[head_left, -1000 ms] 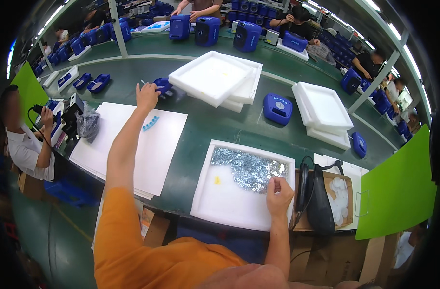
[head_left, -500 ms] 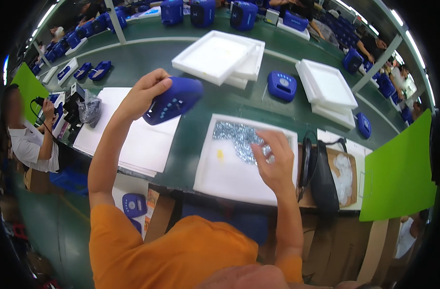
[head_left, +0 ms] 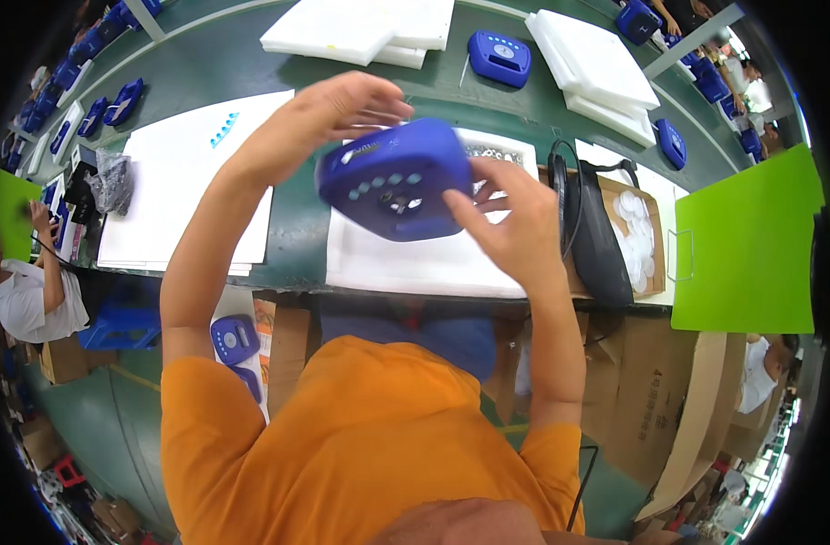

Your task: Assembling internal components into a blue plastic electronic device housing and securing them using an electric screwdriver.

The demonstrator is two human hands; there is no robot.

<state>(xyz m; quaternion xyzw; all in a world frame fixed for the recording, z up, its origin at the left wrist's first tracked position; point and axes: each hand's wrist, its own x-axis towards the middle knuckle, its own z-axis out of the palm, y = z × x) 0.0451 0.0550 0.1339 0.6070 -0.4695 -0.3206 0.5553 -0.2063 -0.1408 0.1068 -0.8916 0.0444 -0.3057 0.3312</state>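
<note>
Near the surface's front edge (head_left: pixel 295 274), right grip (head_left: pixel 519 222) pinches the blue housing (head_left: pixel 401 162); left grip (head_left: pixel 337 109) spread. Likely light, stiff: hold opposite sides.

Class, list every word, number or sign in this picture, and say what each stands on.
Brown cardboard box: dark printed characters, not copied here.
Blue plastic cover in the right hand: pale marks, blurred.
Second blue cover on the green bench: marks too small to read.

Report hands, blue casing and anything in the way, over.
Right hand gripping blue casing at its right edge. Left hand open near its upper edge, contact unclear. Casing blocks part of white tray.
</note>
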